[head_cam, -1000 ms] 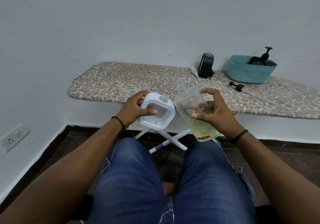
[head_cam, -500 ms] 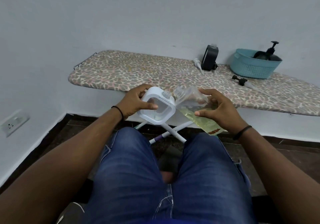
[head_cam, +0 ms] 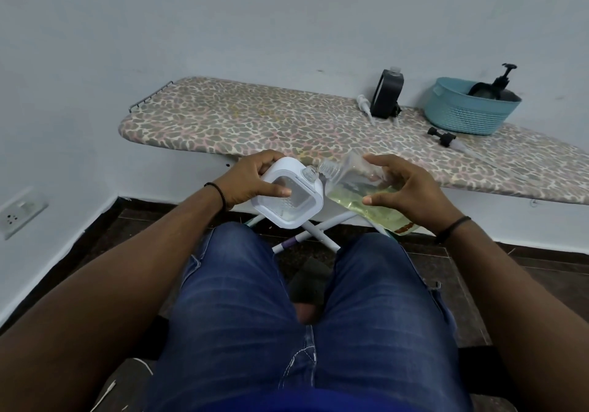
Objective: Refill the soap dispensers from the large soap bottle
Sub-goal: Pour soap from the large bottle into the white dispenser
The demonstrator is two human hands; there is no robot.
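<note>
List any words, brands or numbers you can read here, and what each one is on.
None can be read.
Large soap bottle: a reddish-brown mark near its base, too blurred to read.
White soap dispenser, black dispenser, teal basket: no lettering visible.

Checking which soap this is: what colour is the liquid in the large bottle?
Pale yellow-green liquid, head view.

a long ironing board with a spotty brown and pink cover stands past both hands. on it, beyond the right hand, sit a black box-shaped soap bottle, a blue plastic basket, a small white pump and a black pump top.
</note>
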